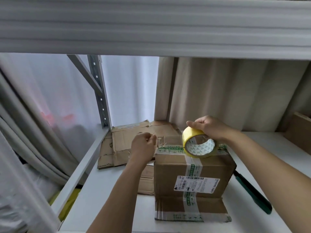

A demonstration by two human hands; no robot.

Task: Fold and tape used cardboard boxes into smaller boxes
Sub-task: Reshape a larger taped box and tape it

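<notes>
The cardboard box (193,172) is standing on the white shelf (107,190), just below and in front of both hands, with one flap folded out flat toward the person and green-printed tape running over its top and down its front beside a shipping label (196,184). The right hand (210,127) is hovering over the box's top right part, its fingers curled round the upper rim of a yellow tape roll (199,142), thumb pointing left along the roll; the roll is sitting against or just above the box's top edge, and which cannot be told. The left hand (143,145) is hanging just left of the box's top left corner, fingers curled in tight with the tips pinched together; it seems to be pinching something thin, perhaps a tape end, but that is too small to tell. Flattened cardboard (117,145) is lying on the shelf behind and left of the box, under the left hand. A dark green-handled tool (252,192) is lying on the shelf to the right of the box.
</notes>
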